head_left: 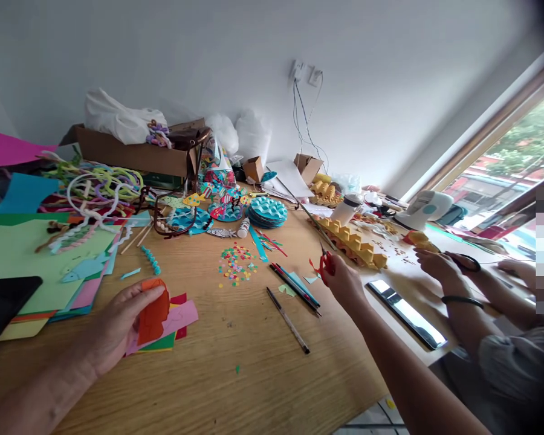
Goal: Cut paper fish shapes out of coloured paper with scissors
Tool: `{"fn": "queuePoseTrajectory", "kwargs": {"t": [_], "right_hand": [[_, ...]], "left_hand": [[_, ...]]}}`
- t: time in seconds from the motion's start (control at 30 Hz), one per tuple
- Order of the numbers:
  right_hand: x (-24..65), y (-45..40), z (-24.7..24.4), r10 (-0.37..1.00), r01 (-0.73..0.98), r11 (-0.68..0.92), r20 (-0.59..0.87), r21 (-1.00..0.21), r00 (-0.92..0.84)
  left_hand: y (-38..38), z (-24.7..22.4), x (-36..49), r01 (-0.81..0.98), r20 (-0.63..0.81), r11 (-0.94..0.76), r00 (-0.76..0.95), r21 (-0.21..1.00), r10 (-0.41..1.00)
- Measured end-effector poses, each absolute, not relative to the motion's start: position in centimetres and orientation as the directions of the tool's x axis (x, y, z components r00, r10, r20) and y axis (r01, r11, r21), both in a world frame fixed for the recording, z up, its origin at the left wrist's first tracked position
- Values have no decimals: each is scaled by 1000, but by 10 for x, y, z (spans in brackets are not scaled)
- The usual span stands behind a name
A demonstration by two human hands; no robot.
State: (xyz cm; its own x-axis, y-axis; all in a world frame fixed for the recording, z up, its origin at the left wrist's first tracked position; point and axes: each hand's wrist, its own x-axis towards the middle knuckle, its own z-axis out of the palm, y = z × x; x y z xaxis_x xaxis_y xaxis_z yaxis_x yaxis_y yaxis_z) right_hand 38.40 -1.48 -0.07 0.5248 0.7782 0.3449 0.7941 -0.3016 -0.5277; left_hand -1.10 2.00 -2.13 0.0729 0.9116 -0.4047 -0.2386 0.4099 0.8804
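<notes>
Pinched between the thumb and fingers of my left hand [118,323] is a piece of orange paper [153,317] with a wavy cut edge. Just beneath it, pink paper [182,316] with a drawn line lies over red and green pieces on the table. My right hand [347,283] is closed around the red handles of a pair of scissors [328,264], held to the right of the pencils with the blades pointing away. A small orange-red scrap [312,264] lies by the scissors. The gap between paper and scissors is wide.
Paper confetti [236,264], several pencils [297,287] and a pen [288,320] lie mid-table. Coloured sheets [31,260] are stacked left; blue plates [267,212] stand behind. At right are a yellow egg carton [349,241], a phone [407,314] and another person's hands [439,266].
</notes>
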Motion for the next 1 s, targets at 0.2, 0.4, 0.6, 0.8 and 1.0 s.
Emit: {"fn": "queuePoseTrajectory", "kwargs": {"t": [0.2, 0.4, 0.6, 0.8, 1.0], "right_hand": [[365, -17, 1, 824, 783, -273, 285, -559, 490], [267, -5, 30, 988, 619, 24, 111, -785, 103], [181, 8, 33, 964, 577, 180, 26, -796, -265], [161, 21, 22, 938, 569, 155, -61, -807, -342], [167, 22, 17, 996, -39, -33, -30, -999, -85]], "left_hand": [[18, -19, -9, -200, -333, 370, 198, 907, 922], [17, -19, -6, -11, -285, 299, 277, 954, 918], [19, -25, -5, 108, -230, 203, 442, 973, 867], [18, -21, -9, 176, -204, 129, 525, 976, 826], [15, -4, -14, -343, -108, 267, 418, 901, 902]]}}
